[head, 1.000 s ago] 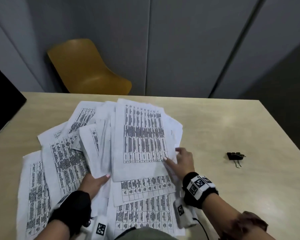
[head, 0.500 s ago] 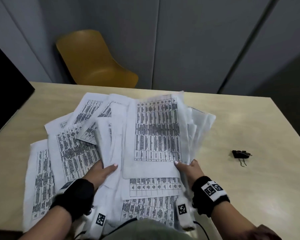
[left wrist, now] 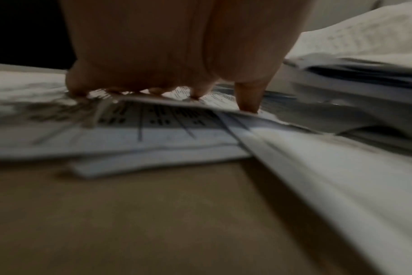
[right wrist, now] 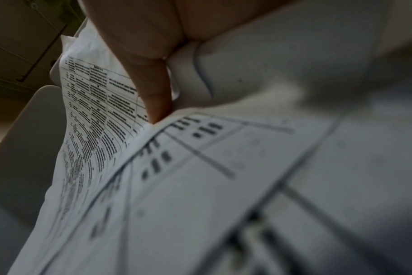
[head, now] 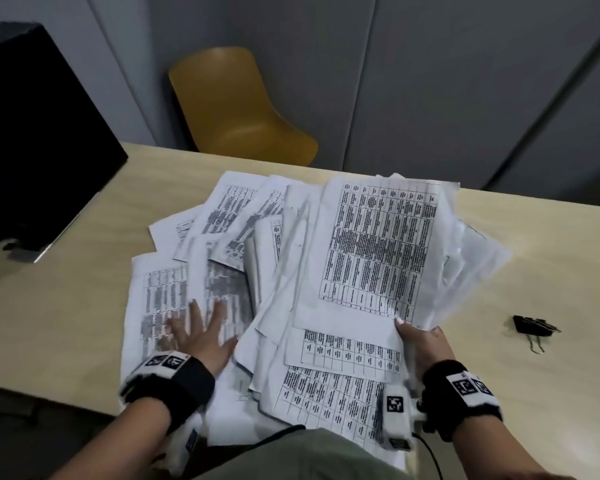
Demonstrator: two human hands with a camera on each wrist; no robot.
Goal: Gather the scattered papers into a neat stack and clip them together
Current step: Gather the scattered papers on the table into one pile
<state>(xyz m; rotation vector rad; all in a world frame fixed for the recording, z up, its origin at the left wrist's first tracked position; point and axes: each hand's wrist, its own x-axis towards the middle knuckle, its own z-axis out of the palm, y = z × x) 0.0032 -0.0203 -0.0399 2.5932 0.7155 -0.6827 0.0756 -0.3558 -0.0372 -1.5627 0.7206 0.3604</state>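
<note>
Nearest me, my left hand (head: 196,336) lies flat on the loose sheets (head: 160,299), fingers (left wrist: 246,98) spread and straight, tips pressing the print — nothing is pinched there. My right hand (head: 425,344) has its thumb on top and the other fingers underneath a fanned bunch (head: 378,251), clamped on its near edge; the right wrist view shows one finger (right wrist: 153,93) bearing on the printed face. That bunch tilts up off the desk (head: 534,393) and splays away from my right fingers, corners out of line.

Just beyond my left fingertips more papers (head: 229,209) overlap at odd angles, lying flat. The clip (head: 530,325) sits on bare desk out past my right hand, well apart from every sheet and untouched.

I judge this to be the gathering step, roughly midway: one part is in my right hand, the rest lies spread under and ahead of my left. The next move calls for sweeping the flat sheets toward the held bunch, then squaring the edges before going for the clip — a loose hold could let the fan slide.
</note>
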